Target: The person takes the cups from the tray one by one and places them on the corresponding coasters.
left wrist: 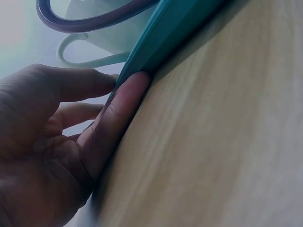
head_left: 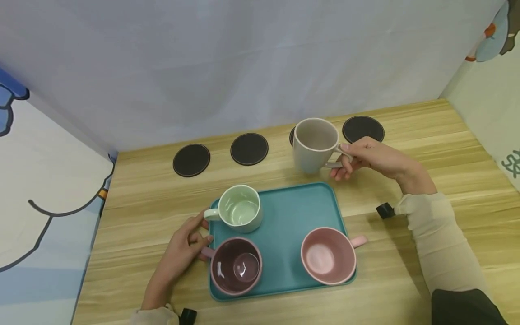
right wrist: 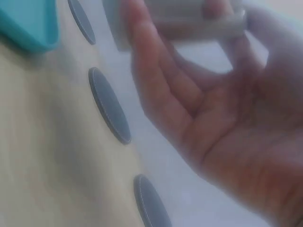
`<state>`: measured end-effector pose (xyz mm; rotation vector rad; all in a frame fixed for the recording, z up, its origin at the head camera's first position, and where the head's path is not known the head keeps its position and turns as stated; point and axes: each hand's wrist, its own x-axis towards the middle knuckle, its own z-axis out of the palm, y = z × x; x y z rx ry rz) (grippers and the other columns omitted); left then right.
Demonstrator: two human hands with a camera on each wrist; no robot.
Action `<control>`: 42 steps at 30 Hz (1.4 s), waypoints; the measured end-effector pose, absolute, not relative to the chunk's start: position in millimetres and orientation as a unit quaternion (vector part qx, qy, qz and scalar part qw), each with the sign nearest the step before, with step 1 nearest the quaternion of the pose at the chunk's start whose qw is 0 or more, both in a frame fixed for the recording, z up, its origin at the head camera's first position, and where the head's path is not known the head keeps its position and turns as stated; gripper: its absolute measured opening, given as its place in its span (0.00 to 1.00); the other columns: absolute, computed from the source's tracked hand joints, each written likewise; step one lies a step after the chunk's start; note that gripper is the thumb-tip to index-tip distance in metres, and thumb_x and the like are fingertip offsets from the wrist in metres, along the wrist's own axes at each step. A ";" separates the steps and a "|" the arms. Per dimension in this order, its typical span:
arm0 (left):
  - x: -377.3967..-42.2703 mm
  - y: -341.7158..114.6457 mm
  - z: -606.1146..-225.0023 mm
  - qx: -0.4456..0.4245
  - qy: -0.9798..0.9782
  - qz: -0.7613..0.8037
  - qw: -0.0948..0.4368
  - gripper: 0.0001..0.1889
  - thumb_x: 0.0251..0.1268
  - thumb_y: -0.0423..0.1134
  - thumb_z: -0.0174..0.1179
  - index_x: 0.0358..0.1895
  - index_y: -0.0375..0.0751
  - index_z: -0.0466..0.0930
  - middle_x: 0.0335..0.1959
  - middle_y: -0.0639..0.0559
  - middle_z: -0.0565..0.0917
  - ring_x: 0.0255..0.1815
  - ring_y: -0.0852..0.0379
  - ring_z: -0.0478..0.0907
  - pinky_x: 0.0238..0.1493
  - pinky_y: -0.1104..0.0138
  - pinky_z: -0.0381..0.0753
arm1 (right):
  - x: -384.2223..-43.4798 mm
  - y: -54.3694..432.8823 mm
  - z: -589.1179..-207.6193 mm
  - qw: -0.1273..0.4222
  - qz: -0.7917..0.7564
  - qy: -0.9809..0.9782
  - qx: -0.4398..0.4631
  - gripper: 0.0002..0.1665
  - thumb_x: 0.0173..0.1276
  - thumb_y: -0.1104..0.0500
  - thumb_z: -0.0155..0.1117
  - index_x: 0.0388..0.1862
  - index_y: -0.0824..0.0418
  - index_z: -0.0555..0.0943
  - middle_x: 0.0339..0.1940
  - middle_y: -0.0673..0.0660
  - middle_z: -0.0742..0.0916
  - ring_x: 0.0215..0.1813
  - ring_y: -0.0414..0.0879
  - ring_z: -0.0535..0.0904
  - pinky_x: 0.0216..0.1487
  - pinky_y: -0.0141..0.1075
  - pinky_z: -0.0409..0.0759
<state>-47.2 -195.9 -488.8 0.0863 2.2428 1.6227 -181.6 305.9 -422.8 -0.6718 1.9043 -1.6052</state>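
Observation:
By its handle, my right hand point(head_left: 365, 158) holds a tall grey-beige mug point(head_left: 314, 144) upright, raised above the wood behind the tray; the right wrist view shows part of the mug point(right wrist: 189, 19) off the surface. My left hand point(head_left: 183, 246) is at the left side of a teal tray point(head_left: 284, 212), its thumb and fingers pinching the tray's edge point(left wrist: 156, 47). On the tray stand a pale green mug point(head_left: 240, 208) at back left, a purple mug point(head_left: 236, 266) at front left, and a pink mug point(head_left: 328, 256) at front right, its handle sticking out past the rim.
Along the back of the wooden table point(head_left: 154, 203) lies a row of black round coasters, among them a left one point(head_left: 192, 160), a second point(head_left: 249, 149) and a right one point(head_left: 363, 129). Another is mostly hidden behind the grey-beige mug. A pale cloth point(head_left: 243, 67) hangs behind.

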 end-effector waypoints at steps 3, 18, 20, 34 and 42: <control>-48.0 -195.7 -489.8 0.031 0.795 0.578 0.184 0.38 0.72 0.24 0.59 0.83 0.37 0.56 0.61 0.34 0.71 0.28 0.66 0.81 0.30 0.60 0.94 | -183.9 308.0 -421.0 0.255 -0.606 0.726 -0.201 0.35 0.89 0.49 0.41 0.26 0.74 0.75 0.41 0.64 0.93 0.46 0.51 0.92 0.45 0.41 0.93; -47.8 -194.7 -490.3 0.037 0.791 0.581 0.187 0.39 0.71 0.23 0.60 0.82 0.36 0.56 0.59 0.32 0.70 0.27 0.66 0.80 0.28 0.60 0.94 | -181.9 353.2 -413.8 0.168 -0.649 0.740 -0.055 0.33 0.86 0.45 0.48 0.27 0.70 0.77 0.38 0.59 0.94 0.46 0.47 0.93 0.49 0.37 0.93; -47.6 -194.9 -490.7 0.035 0.793 0.578 0.187 0.39 0.71 0.23 0.60 0.83 0.36 0.56 0.59 0.33 0.71 0.28 0.66 0.81 0.28 0.60 0.94 | -182.3 357.0 -414.4 0.158 -0.646 0.746 -0.040 0.33 0.85 0.44 0.49 0.28 0.69 0.77 0.38 0.58 0.94 0.45 0.46 0.93 0.49 0.37 0.93; -46.9 -195.2 -489.2 0.030 0.797 0.573 0.187 0.38 0.71 0.24 0.60 0.82 0.38 0.58 0.59 0.33 0.71 0.28 0.67 0.79 0.27 0.60 0.93 | -183.4 378.6 -420.2 0.158 -0.672 0.723 -0.003 0.31 0.84 0.44 0.51 0.28 0.67 0.77 0.36 0.60 0.93 0.45 0.48 0.93 0.51 0.39 0.93; -46.6 -195.2 -487.9 0.032 0.798 0.572 0.185 0.38 0.72 0.25 0.60 0.83 0.39 0.57 0.59 0.33 0.71 0.28 0.67 0.80 0.28 0.60 0.94 | -185.7 385.8 -423.0 0.164 -0.699 0.696 0.027 0.29 0.83 0.43 0.52 0.28 0.64 0.77 0.35 0.61 0.93 0.44 0.49 0.93 0.50 0.39 0.94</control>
